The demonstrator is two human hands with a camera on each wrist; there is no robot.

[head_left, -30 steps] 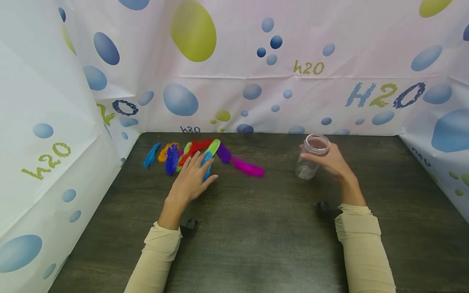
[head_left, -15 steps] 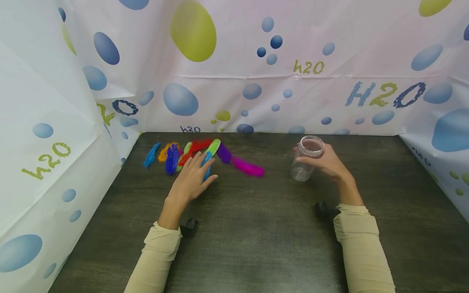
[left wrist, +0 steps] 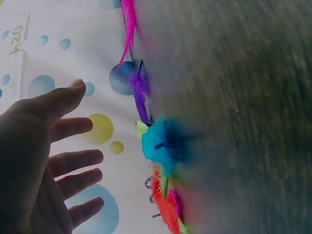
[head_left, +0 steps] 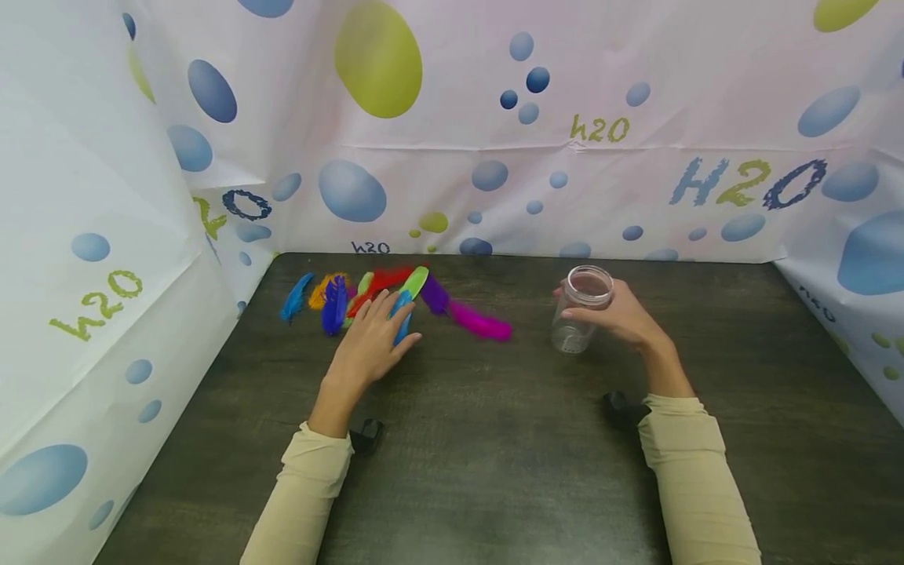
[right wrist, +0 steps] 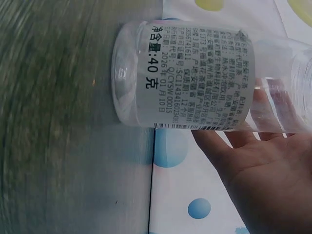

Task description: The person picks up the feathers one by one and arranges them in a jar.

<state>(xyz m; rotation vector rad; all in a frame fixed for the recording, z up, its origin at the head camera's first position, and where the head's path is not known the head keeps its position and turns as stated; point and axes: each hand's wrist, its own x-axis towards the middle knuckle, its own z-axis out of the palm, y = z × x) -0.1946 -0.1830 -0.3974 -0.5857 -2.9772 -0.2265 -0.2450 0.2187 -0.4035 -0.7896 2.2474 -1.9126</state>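
Note:
In the head view my right hand (head_left: 621, 318) grips a clear, open-topped jar (head_left: 574, 333) around its upper part. A white printed label (right wrist: 195, 78) shows on the jar in the right wrist view. Whether the jar's base touches the table, I cannot tell. Over a loose pile of coloured feathers, my left hand (head_left: 367, 339) hovers palm down with fingers spread and nothing in its grasp. A bright blue feather (left wrist: 161, 144) lies nearest to it, partly hidden beneath it in the head view. Red (head_left: 388, 278), purple (head_left: 434, 294) and magenta (head_left: 480, 322) feathers lie around.
Dark blue (head_left: 334, 306), orange (head_left: 326, 289) and light blue (head_left: 296, 297) feathers lie at the far left of the dark wooden table (head_left: 494, 471). A white backdrop (head_left: 452, 118) with blue and green spots stands behind and along both sides.
My right hand has carried the jar a short way left and slightly nearer. My left hand and the feathers stay put; the head view has shifted a little.

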